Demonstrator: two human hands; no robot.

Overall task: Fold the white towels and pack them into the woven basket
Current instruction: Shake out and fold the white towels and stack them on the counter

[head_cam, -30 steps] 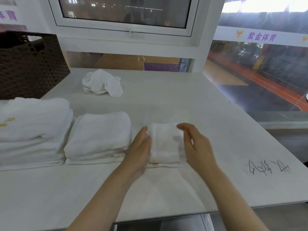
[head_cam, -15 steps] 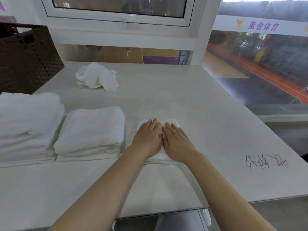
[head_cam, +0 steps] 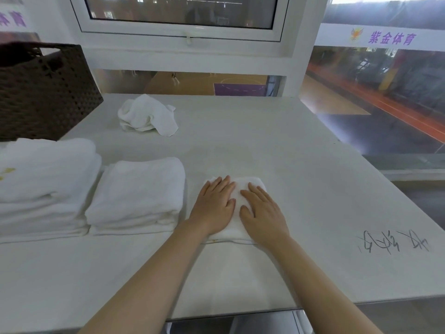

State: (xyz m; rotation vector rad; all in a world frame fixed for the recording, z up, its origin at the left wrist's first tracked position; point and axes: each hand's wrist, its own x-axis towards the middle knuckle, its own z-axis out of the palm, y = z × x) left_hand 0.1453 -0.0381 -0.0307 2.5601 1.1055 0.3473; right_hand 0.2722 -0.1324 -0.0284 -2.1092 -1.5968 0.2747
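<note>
A small folded white towel (head_cam: 237, 229) lies near the middle of the white table (head_cam: 301, 179). My left hand (head_cam: 214, 206) and my right hand (head_cam: 261, 210) both press flat on top of it, fingers straight, side by side. To its left sits a folded towel stack (head_cam: 138, 194), and further left a larger folded stack (head_cam: 45, 182). A crumpled white towel (head_cam: 148, 115) lies at the back of the table. The dark woven basket (head_cam: 43, 92) stands at the far left behind the stacks.
Black handwriting (head_cam: 392, 242) marks the table at the right. The table's front edge runs below my forearms and its right edge drops off toward a glass wall. A window frame (head_cam: 183, 34) rises behind the table.
My hands went from holding the small towel's sides to lying flat on its top. In the last half second they stayed pressed there.
</note>
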